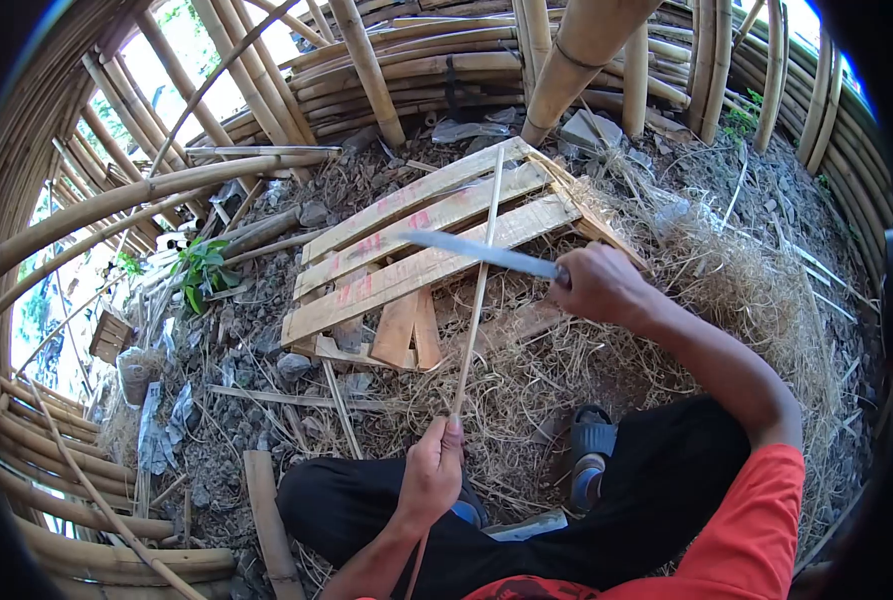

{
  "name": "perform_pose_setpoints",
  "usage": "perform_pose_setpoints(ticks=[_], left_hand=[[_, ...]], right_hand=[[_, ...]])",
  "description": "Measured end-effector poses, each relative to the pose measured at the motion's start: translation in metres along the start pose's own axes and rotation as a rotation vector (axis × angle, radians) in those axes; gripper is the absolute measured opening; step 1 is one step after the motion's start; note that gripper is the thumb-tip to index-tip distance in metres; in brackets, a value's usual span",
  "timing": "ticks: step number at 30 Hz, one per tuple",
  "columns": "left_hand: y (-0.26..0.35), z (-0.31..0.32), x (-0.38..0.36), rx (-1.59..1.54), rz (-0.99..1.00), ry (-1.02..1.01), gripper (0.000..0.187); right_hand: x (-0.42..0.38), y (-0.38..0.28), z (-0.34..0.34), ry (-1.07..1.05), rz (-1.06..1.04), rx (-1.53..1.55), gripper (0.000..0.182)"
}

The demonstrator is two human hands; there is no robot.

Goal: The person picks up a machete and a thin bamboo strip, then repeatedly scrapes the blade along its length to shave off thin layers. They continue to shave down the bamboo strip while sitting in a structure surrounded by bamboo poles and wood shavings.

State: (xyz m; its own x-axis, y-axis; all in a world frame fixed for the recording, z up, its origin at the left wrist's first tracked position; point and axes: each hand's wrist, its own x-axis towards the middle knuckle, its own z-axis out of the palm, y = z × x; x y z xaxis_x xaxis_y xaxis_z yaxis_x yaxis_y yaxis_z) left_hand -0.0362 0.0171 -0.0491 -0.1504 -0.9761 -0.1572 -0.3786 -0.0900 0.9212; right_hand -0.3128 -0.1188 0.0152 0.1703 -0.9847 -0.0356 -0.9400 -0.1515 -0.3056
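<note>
My right hand (599, 284) is closed round the dark handle of a long knife (496, 256), its blade pointing left across a thin bamboo strip. In my left hand (432, 470) the bamboo strip (473, 335) is gripped low down, above my lap. The strip runs up and away from me, its far end lying over a wooden pallet (436, 265) with red marks on its slats. The knife blade overlaps the strip in this view, above the pallet's nearest slat.
Bamboo poles (366, 70) and a stacked bamboo wall surround the spot. Dry shavings (736, 290) cover the ground on the right. A curved bamboo pole (146, 195) juts in from the left, near a small green plant (202, 270). A flat board (270, 520) lies beside my knee.
</note>
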Motion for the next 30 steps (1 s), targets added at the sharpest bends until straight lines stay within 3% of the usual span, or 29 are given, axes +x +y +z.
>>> perform_pose_setpoints(ticks=[5, 8, 12, 13, 15, 17, 20, 25, 26, 27, 28, 30], left_hand=[[0.005, 0.000, 0.002, 0.137, 0.077, 0.063, 0.029], [0.025, 0.001, -0.001, 0.204, 0.119, 0.078, 0.026], [0.029, -0.006, -0.001, 0.284, 0.201, 0.125, 0.022], [0.030, -0.007, 0.001, 0.284, 0.194, 0.120, 0.022], [0.028, -0.009, -0.005, 0.292, 0.158, 0.094, 0.023], [0.027, -0.008, -0.007, 0.259, 0.125, 0.069, 0.023], [0.025, -0.007, -0.005, 0.227, 0.121, 0.055, 0.024], [0.020, -0.006, 0.003, 0.174, 0.116, 0.064, 0.025], [0.021, -0.007, 0.005, 0.167, 0.108, 0.067, 0.025], [0.021, -0.006, 0.006, 0.159, 0.099, 0.072, 0.025], [0.020, -0.005, 0.007, 0.153, 0.119, 0.079, 0.026], [0.018, -0.002, 0.008, 0.154, 0.152, 0.074, 0.026]], right_hand=[[-0.026, -0.045, 0.010, -0.274, -0.269, -0.137, 0.018], [-0.031, -0.055, 0.009, -0.268, -0.323, -0.174, 0.012], [-0.019, -0.030, 0.016, -0.059, -0.318, -0.181, 0.011], [-0.013, -0.025, 0.018, -0.079, -0.249, -0.160, 0.010], [0.013, 0.009, 0.011, 0.050, -0.034, -0.184, 0.012], [0.018, 0.039, 0.000, 0.223, 0.065, -0.002, 0.018], [0.016, 0.059, -0.006, 0.134, 0.257, -0.015, 0.024], [0.001, 0.036, 0.012, 0.227, -0.009, 0.172, 0.020], [-0.007, 0.025, 0.010, 0.107, -0.095, 0.171, 0.015], [-0.012, 0.016, 0.017, 0.142, -0.315, 0.049, 0.011], [-0.016, -0.009, 0.008, -0.125, -0.218, -0.142, 0.017], [-0.029, -0.043, 0.006, -0.297, -0.268, -0.171, 0.018]])
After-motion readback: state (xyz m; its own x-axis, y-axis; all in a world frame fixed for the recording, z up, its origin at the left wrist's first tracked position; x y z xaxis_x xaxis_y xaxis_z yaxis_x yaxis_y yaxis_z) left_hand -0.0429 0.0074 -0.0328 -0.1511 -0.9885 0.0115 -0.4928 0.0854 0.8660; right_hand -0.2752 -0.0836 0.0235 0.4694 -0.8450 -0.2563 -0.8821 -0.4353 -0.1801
